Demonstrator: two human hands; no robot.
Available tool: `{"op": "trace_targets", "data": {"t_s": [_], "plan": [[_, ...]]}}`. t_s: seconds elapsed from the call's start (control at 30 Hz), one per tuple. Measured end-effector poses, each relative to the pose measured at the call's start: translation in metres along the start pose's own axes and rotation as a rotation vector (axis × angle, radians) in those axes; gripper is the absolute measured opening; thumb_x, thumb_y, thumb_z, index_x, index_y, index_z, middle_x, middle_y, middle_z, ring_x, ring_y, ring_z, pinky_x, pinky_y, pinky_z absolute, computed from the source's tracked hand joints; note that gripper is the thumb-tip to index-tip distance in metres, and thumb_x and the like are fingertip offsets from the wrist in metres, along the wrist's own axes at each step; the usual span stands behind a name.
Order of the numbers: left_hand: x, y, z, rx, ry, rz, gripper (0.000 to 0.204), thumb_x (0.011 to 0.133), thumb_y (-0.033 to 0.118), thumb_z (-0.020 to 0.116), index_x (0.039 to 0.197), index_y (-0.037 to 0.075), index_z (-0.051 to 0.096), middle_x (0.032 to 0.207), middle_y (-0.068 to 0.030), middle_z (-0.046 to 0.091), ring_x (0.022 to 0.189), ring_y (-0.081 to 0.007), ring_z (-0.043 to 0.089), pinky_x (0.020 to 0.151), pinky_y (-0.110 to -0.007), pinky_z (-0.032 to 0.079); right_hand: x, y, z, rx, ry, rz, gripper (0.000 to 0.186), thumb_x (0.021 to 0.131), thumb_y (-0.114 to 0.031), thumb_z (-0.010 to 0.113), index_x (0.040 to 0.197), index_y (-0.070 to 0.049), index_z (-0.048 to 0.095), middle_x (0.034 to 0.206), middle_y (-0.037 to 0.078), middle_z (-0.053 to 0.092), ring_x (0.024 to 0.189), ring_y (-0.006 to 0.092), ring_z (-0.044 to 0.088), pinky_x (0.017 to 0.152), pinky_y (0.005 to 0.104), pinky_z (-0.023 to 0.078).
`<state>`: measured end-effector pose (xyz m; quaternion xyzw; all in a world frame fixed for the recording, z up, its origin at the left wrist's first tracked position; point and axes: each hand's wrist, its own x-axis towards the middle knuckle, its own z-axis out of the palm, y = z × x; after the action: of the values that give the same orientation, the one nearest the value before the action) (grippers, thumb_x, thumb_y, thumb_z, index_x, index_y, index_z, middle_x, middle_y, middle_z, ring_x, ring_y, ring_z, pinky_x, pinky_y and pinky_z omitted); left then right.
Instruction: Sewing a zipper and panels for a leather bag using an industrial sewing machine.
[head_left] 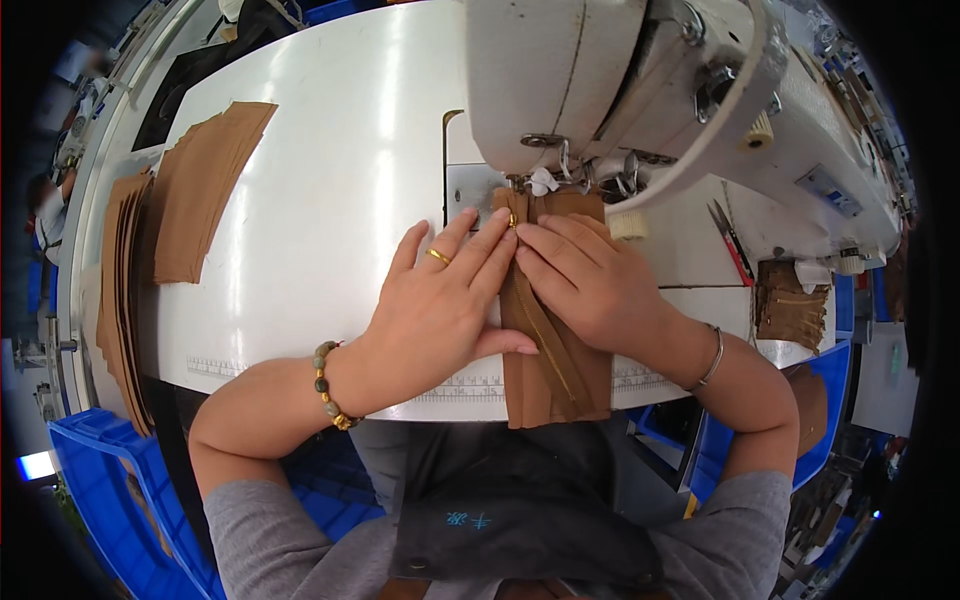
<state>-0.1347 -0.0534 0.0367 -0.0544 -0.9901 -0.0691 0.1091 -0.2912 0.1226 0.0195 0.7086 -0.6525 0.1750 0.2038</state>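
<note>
Brown cloth with a gold zipper is laid on the bench, far end right at the sewing machine. It's pressed by the left hand, spread flat, and by the right hand, whose grip can't be told.

Head-worn fisheye: faces down, close over left hand, right hand, tabletop.

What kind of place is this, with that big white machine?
It looks like a sewing workshop. There's a big white sewing machine, a long brown cloth-like piece with a thin gold-coloured zip, and a stack of flat brown pieces on the left.
</note>
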Motion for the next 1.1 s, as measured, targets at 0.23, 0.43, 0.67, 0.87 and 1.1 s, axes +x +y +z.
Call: {"op": "trace_targets", "data": {"t_s": [0.23,0.43,0.67,0.87,1.1], "plan": [[0.0017,0.0013,-0.0011,-0.068,0.02,-0.02,0.096,0.072,0.068,0.078,0.136,0.0,0.056,0.153,-0.0145,0.056,0.14,-0.0356,0.052,0.115,-0.058,0.038,0.0021,0.0022,0.0018,0.196,-0.053,0.168,0.034,0.086,-0.019,0.075,0.114,-0.002,0.063,0.141,0.017,0.064,0.118,0.0297,0.069,0.089,0.0398,0.054],[0.0032,0.0016,-0.002,-0.047,0.006,-0.02,0.095,0.071,0.068,0.079,0.135,0.001,0.056,0.153,-0.0135,0.056,0.138,-0.0348,0.054,0.116,-0.062,0.036,0.0005,0.0018,0.003,0.191,-0.065,0.164,0.032,0.088,-0.021,0.076,0.111,-0.004,0.063,0.142,0.015,0.064,0.115,0.0264,0.07,0.09,0.0398,0.054],[0.004,0.0005,-0.0019,-0.062,-0.003,-0.023,0.095,0.07,0.067,0.08,0.135,0.003,0.057,0.155,-0.0123,0.055,0.135,-0.0347,0.055,0.117,-0.063,0.034,-0.0002,0.0037,0.0023,0.16,-0.068,0.139,0.034,0.088,-0.023,0.076,0.115,-0.004,0.066,0.137,0.014,0.066,0.115,0.0258,0.07,0.09,0.0385,0.055],[0.0037,0.0019,-0.0028,-0.065,-0.001,-0.032,0.093,0.069,0.067,0.081,0.133,0.003,0.058,0.152,-0.0109,0.058,0.133,-0.0339,0.056,0.118,-0.062,0.032,-0.0007,0.003,0.0037,0.176,-0.001,0.138,0.032,0.087,-0.022,0.077,0.112,-0.004,0.065,0.134,0.014,0.067,0.115,0.0256,0.07,0.094,0.0394,0.055],[0.0043,0.0017,-0.0019,-0.043,0.014,-0.026,0.092,0.068,0.069,0.081,0.129,0.004,0.06,0.149,-0.0096,0.061,0.131,-0.0326,0.057,0.119,-0.063,0.028,-0.0018,0.0066,0.0065,0.151,0.014,0.053,0.026,0.089,-0.022,0.075,0.108,-0.006,0.065,0.132,0.012,0.068,0.12,0.0272,0.068,0.095,0.0407,0.055]]}}
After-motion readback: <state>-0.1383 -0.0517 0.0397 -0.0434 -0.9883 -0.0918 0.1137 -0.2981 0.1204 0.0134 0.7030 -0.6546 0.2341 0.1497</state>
